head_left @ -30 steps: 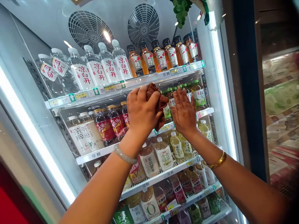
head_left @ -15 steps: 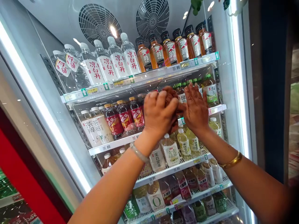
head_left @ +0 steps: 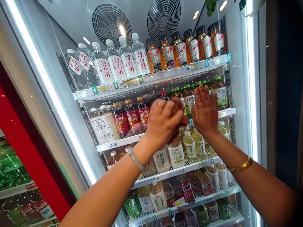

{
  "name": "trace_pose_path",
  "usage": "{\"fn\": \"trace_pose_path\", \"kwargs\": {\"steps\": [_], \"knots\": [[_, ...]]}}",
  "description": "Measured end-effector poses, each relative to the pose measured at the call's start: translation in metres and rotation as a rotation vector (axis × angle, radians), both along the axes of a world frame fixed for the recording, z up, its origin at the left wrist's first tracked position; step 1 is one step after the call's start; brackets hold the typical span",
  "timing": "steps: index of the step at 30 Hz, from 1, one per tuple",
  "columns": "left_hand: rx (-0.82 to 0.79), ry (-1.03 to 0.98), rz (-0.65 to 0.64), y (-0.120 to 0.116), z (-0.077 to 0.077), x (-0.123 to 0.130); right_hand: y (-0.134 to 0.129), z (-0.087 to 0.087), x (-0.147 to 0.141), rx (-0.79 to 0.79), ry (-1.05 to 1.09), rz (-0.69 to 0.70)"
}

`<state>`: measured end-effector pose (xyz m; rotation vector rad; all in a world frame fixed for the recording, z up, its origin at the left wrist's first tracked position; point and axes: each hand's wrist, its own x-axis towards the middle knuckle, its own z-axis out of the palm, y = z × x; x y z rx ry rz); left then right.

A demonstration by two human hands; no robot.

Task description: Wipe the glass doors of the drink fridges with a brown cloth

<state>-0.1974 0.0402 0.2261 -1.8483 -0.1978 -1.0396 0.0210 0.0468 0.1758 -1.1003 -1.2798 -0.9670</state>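
Observation:
My left hand [head_left: 163, 121] is closed, its fingers curled and knuckles up, at the glass front [head_left: 163, 80] of a drinks cooler. A dark reflection of it shows beside the fingers. What it holds, if anything, is hidden. A pale bangle [head_left: 136, 160] circles this wrist. To its right, my right hand [head_left: 205, 112] lies flat against the glass, open, fingers pointing up; a gold bracelet [head_left: 240, 165] is on that wrist. Behind the hands stand green-capped tea bottles [head_left: 219, 93], dark bottles with red labels [head_left: 121, 119] and pale yellow drink bottles [head_left: 189, 145].
White-labelled water bottles [head_left: 128, 63] and amber bottles with black caps [head_left: 181, 52] fill the top shelf [head_left: 155, 77]. Lower shelves [head_left: 165, 176] hold more bottles. Bright light strips [head_left: 250, 69] run along both sides. A red frame [head_left: 26, 138] borders another drinks display on the left.
The view has shifted, so the cooler appears farther right. My left hand has moved slightly down and left against the shelves, opening a small gap from my right hand, which stays flat.

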Motion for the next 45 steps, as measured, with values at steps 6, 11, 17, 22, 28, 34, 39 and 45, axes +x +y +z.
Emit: {"fn": "trace_pose_path", "kwargs": {"steps": [6, 11, 17, 22, 28, 34, 39, 45], "knots": [[0.106, 0.16, 0.028, 0.005, 0.008, -0.031, -0.001, 0.0, 0.0, 0.0, 0.004, 0.013], [0.079, 0.004, 0.031, 0.001, 0.025, -0.046, -0.005, 0.001, -0.005, -0.008, 0.025, 0.036], [0.08, 0.32, 0.035, -0.006, 0.003, -0.062, -0.004, -0.004, 0.0, -0.033, 0.015, 0.04], [0.019, -0.008, 0.084, 0.002, 0.035, -0.084, 0.004, 0.004, -0.022, -0.039, 0.104, -0.025], [0.067, 0.025, 0.038, 0.0, 0.021, -0.084, 0.005, 0.027, -0.117, -0.067, -0.028, 0.0], [0.106, 0.15, 0.007, -0.008, 0.012, -0.131, 0.004, 0.024, -0.151, -0.001, -0.076, 0.106], [0.065, 0.046, 0.144, -0.008, 0.042, -0.156, 0.002, 0.022, -0.147, 0.015, -0.09, 0.122], [-0.006, -0.042, 0.103, -0.008, 0.021, -0.136, 0.002, 0.019, -0.148, 0.014, -0.161, 0.126]]}}
